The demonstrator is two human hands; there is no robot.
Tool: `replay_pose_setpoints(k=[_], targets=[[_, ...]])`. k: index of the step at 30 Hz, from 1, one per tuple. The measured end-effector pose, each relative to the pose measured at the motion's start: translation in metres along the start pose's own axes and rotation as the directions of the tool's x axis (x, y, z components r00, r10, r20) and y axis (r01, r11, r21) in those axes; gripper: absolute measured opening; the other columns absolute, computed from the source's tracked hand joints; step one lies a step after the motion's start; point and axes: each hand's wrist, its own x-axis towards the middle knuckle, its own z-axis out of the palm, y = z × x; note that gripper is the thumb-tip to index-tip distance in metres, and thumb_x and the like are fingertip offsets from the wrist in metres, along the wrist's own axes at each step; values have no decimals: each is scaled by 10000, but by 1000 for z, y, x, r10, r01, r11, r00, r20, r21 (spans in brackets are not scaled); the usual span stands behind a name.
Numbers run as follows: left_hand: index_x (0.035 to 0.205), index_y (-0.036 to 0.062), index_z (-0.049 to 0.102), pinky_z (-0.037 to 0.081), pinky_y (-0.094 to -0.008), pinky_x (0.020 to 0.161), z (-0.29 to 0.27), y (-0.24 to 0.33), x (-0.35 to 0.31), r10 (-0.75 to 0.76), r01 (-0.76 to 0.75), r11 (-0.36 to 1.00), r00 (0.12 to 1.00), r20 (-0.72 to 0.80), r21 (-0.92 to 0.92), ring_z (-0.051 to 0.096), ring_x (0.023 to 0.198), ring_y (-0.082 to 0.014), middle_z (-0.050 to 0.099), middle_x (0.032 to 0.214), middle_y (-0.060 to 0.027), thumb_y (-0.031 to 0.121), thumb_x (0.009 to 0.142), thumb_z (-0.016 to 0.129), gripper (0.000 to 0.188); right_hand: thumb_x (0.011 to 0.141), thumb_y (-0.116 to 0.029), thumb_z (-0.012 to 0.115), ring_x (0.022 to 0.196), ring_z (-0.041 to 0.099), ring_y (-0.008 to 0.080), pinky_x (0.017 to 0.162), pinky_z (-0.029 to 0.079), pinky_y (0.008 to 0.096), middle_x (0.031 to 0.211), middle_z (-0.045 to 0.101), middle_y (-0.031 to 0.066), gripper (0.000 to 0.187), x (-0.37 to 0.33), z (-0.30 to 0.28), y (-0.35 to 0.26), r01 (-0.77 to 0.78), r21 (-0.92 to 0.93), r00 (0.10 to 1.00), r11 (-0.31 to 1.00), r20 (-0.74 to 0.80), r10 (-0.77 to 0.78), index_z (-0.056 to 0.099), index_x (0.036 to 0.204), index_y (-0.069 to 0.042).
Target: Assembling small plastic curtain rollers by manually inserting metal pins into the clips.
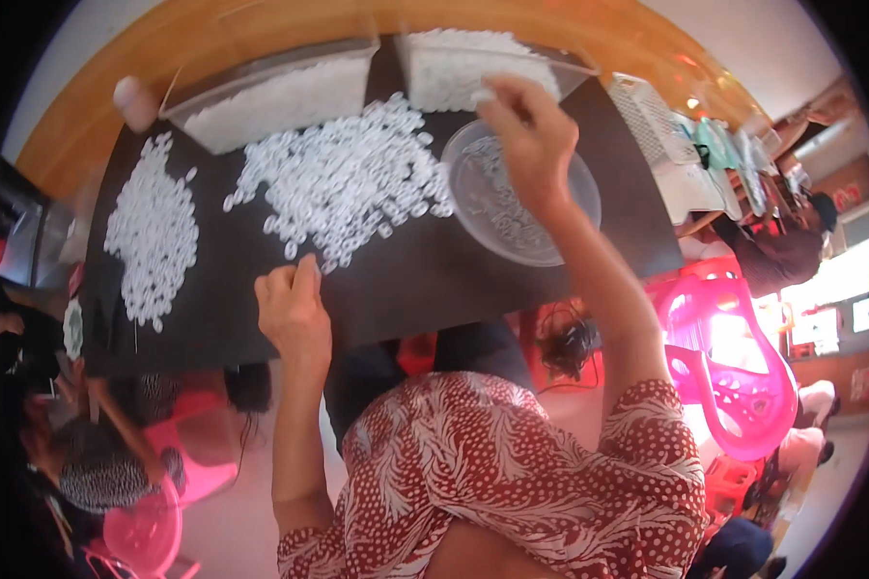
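Left fingers [306, 273], grip unclear, lie just nearside of the pile [348, 174]. Right fingers [517, 91] pinch a white piece [480, 96] toward the counter's [406, 299] far edge.

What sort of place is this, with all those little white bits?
Maybe a small workroom for handwork. Small white pieces lie in piles on a dark table, clear bins hold more, and other people are nearby.

You can read no text, label, brand, number or sign in your view. At your far right, small red patches [862, 384] show on the wall [833, 372], too blurred for you to tell whether they carry lettering.
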Motion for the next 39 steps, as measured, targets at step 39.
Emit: replay_pose_setpoints(k=[39], targets=[[814, -33, 622, 374, -189, 525, -32, 11, -6, -473, 601, -100, 673, 569, -793, 512, 589, -68, 587, 679, -13, -14, 781, 669, 61, 762, -68, 648, 654, 605, 205, 603, 464, 311, 713, 626, 110, 80, -124, 71, -47, -373, 315, 744, 873, 664, 78, 642, 786, 8]])
